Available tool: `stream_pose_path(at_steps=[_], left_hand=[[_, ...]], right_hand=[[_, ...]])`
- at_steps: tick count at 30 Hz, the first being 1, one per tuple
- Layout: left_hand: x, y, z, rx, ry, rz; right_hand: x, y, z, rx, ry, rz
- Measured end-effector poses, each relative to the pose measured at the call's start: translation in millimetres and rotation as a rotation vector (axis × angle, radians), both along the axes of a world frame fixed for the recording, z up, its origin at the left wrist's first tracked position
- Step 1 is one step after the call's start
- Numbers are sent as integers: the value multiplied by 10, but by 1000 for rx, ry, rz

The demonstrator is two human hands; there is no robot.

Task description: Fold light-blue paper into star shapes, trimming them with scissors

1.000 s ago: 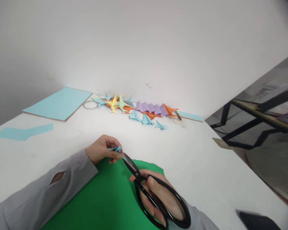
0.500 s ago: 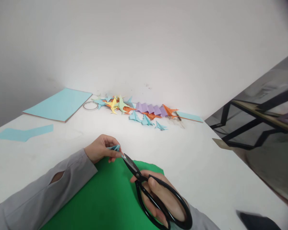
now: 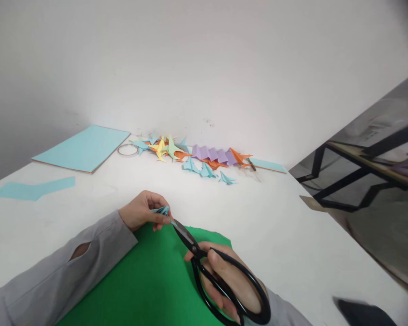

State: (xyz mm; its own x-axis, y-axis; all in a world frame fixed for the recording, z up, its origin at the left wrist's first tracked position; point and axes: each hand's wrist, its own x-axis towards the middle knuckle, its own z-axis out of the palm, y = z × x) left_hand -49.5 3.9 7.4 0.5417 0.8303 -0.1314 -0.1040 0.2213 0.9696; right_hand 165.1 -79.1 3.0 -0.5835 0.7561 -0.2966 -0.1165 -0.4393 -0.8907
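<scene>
Between thumb and fingers, my left hand [image 3: 147, 210] pinches a small folded piece of light blue paper [image 3: 161, 210]. My right hand [image 3: 221, 280] grips black-handled scissors [image 3: 194, 250], fingers through the large loops. The scissor tips meet the edge of the folded paper at my left fingertips, and the blades look nearly closed. My fingers hide much of the folded paper. Below both hands lies a green sheet [image 3: 139, 280] on the white table [image 3: 275, 217].
Toward the wall are folded paper figures [image 3: 170, 148], a purple pleated strip [image 3: 212, 155] and smaller blue figures [image 3: 208, 170]. A blue paper stack [image 3: 83, 147], a wire ring [image 3: 128, 150] and a blue offcut [image 3: 36, 188] lie left. A dark object [image 3: 360, 312] sits at lower right.
The scissor blades have closed slightly, with their tips still at the folded paper. My left hand has stayed nearly in place, still pinching it.
</scene>
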Motion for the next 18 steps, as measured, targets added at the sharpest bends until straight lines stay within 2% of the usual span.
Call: stream_pose_path(at_steps=[18], left_hand=[[-2, -7, 8, -4, -11, 2]], right_hand=[[-3, -10, -11, 3, -4, 5]])
